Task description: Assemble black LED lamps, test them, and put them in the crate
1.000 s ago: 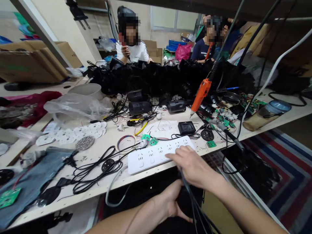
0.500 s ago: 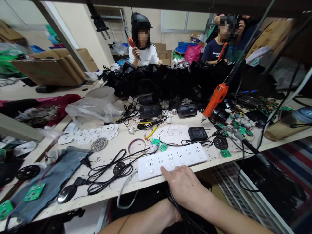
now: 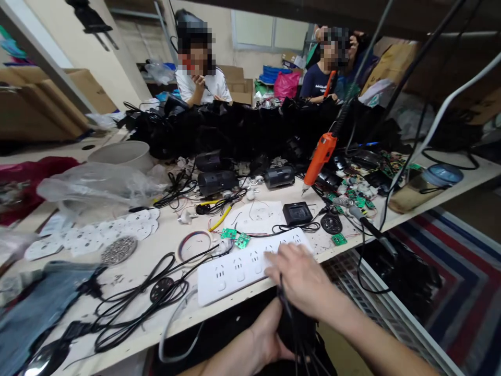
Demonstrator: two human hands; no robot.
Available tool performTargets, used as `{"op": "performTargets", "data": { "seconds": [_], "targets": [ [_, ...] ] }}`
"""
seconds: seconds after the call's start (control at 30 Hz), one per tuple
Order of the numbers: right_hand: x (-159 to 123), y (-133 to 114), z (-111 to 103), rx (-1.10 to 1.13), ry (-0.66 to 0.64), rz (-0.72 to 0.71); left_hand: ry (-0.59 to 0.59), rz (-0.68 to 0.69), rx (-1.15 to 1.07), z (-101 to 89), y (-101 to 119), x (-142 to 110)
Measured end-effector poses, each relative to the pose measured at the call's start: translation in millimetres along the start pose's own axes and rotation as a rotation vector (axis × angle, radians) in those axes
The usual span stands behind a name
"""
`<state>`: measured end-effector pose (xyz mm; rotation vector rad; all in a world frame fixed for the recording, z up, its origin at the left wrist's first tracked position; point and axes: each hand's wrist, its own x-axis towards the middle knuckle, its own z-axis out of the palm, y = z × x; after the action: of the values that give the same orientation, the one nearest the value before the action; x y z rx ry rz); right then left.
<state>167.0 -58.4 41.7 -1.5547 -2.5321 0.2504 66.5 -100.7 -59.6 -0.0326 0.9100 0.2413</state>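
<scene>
My right hand [image 3: 299,279] rests over the right part of a white power strip [image 3: 238,268] at the bench's front edge, fingers curled round a bundle of thin black cables [image 3: 297,334] that hang below the edge. My left hand [image 3: 266,337] is under the bench edge, closed round a black object [image 3: 295,329] that I cannot make out, touching the same cables.
An orange electric screwdriver [image 3: 319,156] hangs above the bench. Green circuit boards [image 3: 235,237], a small black box [image 3: 297,212], black speaker bodies [image 3: 217,180], coiled black cords [image 3: 133,300] and white discs [image 3: 117,230] crowd the top. Two people sit across a black pile [image 3: 242,128].
The view swung left then back right. My right hand slid from the strip's front edge onto its right end. My left hand stayed beneath the bench on the black object.
</scene>
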Motion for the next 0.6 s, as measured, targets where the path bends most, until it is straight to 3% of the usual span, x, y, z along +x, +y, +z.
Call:
{"op": "performTargets", "data": {
  "seconds": [0.07,0.13,0.23,0.33,0.6],
  "targets": [
    [-4.5,25.8,-9.9,0.065,0.154,0.083,0.055,-0.071,0.055,4.9,3.0,-1.6],
    [-11.7,48.4,-15.6,0.127,0.187,0.055,0.093,-0.100,0.086,8.3,4.9,-2.2],
    [-24.1,66.9,-14.5,0.017,0.119,0.004,0.051,-0.112,0.085,10.6,7.0,-2.6],
    [-32.6,69.8,-8.5,-0.113,0.017,0.065,0.035,-0.127,0.069,13.1,9.6,-4.3],
    [-17.7,68.9,-4.9,-0.080,-0.130,0.155,0.070,-0.117,0.159,20.2,10.5,-3.0]
  ]
}}
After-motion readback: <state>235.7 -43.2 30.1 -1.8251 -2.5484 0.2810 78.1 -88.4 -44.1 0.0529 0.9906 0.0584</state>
